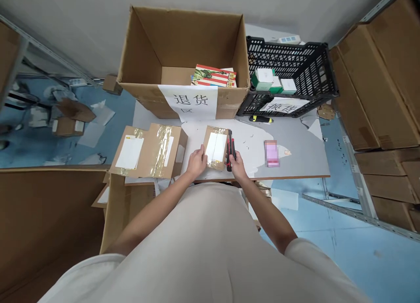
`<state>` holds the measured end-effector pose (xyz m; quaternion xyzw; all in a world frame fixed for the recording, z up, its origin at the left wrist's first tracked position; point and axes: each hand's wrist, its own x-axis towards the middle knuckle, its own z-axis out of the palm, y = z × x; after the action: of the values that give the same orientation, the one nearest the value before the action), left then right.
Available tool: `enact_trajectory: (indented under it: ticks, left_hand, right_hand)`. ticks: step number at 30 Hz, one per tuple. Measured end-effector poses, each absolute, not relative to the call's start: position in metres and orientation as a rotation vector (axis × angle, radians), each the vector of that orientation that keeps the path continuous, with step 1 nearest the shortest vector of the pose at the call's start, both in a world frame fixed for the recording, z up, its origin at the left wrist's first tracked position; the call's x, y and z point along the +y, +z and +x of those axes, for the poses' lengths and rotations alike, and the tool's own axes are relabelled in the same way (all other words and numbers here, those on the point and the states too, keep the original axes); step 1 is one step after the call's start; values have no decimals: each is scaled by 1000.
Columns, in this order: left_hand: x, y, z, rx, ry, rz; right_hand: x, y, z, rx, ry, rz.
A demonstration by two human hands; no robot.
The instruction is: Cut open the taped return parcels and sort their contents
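A small taped cardboard box [212,159] with a white label on top is in front of me at the table's near edge. My left hand [197,162] is closed on its left side, thumb up along the edge. My right hand [239,166] grips a black and red utility knife [229,149], held upright along the box's right side. Whether the blade is out cannot be made out. Left of my hands sit two larger taped cartons, one with a white label [163,147] and another at the far left [126,152].
Behind stands a big open carton [144,95] with colourful printed packs [213,76] inside. A black plastic crate [315,90] holds green and white boxes [264,79]. A yellow and black cutter [260,119] and a blurred pink item [271,154] lie on the table [305,156].
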<state>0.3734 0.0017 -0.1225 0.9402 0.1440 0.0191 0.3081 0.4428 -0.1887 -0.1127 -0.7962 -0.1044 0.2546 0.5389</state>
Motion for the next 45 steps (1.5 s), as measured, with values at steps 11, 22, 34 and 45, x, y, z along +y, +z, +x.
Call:
enact_trajectory:
  ticks: [11,22,34,45]
  left_hand:
    - [0,-128,354,462,95,2334]
    - [55,-107,474,288,-201,2444]
    - [5,-106,355,996,-282,2289]
    - [4,-98,401,122,-198,2766]
  right_hand:
    - [-204,-113,442,-22,610,-1749]
    - [-215,-98,383,540,658,-1139]
    - [-213,-112,491,231,413,-1339]
    - [-295,-92,472,-158,664,-2048]
